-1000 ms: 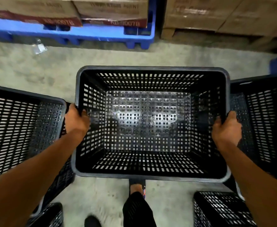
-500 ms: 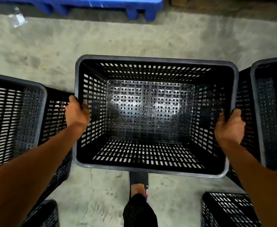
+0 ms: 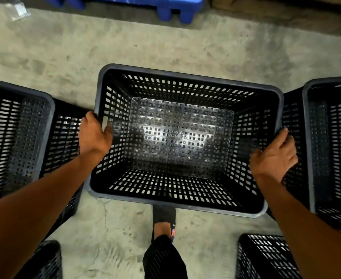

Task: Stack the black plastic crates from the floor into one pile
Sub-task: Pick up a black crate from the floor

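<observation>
A black slotted plastic crate [image 3: 185, 74] is straight below me, open side up, slightly turned clockwise over the concrete floor. My left hand [image 3: 94, 135] grips its left rim, thumb over the edge. On the right rim, my right hand [image 3: 274, 156] has its thumb inside and its fingers spread down the outer wall. Whether the crate rests on the floor or hangs just above it cannot be told. More black crates stand on either side: one on the left [image 3: 44, 109] and one on the right [image 3: 306, 125].
Two further black crates poke in at the bottom left [image 3: 44, 258] and bottom right [image 3: 266, 256]. My foot [image 3: 163, 224] is just behind the held crate. A blue pallet [image 3: 173, 7] and a clear plastic scrap [image 3: 19, 11] lie at the far edge.
The crate has gone down and slightly away from me, turning a little clockwise. My right hand's fingers have spread out on the rim. My view has tilted further down.
</observation>
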The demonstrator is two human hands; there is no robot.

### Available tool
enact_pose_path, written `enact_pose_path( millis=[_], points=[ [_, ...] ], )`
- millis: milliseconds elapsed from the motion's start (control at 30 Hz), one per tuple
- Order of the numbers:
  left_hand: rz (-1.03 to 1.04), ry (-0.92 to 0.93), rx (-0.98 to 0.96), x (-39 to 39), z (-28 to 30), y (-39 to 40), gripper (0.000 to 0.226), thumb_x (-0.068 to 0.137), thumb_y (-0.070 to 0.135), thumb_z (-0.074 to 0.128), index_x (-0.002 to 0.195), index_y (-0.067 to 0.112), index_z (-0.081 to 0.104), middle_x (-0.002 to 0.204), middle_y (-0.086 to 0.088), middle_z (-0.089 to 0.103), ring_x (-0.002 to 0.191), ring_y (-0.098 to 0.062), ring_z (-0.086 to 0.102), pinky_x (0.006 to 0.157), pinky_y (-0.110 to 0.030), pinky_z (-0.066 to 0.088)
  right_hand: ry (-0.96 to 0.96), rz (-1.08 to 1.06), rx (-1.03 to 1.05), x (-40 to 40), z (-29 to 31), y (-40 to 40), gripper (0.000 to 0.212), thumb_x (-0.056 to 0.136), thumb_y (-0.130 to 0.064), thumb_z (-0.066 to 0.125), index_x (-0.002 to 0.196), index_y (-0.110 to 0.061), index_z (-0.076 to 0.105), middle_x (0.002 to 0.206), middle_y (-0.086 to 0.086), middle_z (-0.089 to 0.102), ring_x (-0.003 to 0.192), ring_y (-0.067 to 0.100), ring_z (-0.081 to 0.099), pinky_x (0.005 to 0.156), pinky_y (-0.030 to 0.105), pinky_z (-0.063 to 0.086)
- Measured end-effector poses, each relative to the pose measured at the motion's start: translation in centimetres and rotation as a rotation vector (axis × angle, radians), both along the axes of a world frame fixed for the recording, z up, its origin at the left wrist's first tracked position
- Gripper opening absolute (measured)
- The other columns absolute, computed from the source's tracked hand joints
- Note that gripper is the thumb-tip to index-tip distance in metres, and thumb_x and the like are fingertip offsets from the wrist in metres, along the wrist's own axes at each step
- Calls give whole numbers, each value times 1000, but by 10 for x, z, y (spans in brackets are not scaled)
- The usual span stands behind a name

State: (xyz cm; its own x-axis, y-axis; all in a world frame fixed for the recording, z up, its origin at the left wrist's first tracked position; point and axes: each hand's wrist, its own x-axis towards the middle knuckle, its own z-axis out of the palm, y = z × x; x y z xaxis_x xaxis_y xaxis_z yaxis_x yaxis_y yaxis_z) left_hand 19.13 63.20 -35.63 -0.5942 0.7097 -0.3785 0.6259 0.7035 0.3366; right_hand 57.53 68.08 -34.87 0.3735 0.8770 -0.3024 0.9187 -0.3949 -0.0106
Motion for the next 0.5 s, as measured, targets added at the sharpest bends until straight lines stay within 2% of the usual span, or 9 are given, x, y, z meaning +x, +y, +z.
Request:
enact_pose_path(
  millis=[67,167,233,333,500],
  points=[
    [-116,56,36,5,16,-12,47,84,12,60,123,-8,44,118,-33,52,109,-47,50,91,-52,42,-9,166,-2,-19,13,-4,80,84,-18,56,150,-5,12,155,26,15,141,40,19,113,50,14],
    [-194,20,59,11,46,-38,59,80,10,64,131,-11,42,126,-34,52,116,-47,50,100,-49,40,36,388,-71,-63,34,-12,77,88,-22,53,151,-9,12,158,21,11,145,36,14,116,50,10],
    [-184,-35,74,11,64,-59,62,83,12,63,136,-9,40,137,-32,46,129,-44,43,110,-47,35,61,502,-106,-98,49,-18,74,91,-26,48,152,-12,9,159,18,9,146,33,10,117,50,7],
    [-48,-60,72,-12,96,-114,66,88,19,60,143,-3,32,149,-26,35,140,-37,33,118,-43,25,122,656,-121,-172,79,-40,70,93,-28,45,152,-14,10,160,13,9,147,29,9,118,48,7],
    [259,-5,117,-72,142,-252,61,89,18,60,140,-6,38,147,-25,39,139,-36,37,117,-42,28,282,934,-97,-310,137,-129,70,88,-26,51,150,-14,20,157,12,20,145,28,19,115,43,10]
  ],
)
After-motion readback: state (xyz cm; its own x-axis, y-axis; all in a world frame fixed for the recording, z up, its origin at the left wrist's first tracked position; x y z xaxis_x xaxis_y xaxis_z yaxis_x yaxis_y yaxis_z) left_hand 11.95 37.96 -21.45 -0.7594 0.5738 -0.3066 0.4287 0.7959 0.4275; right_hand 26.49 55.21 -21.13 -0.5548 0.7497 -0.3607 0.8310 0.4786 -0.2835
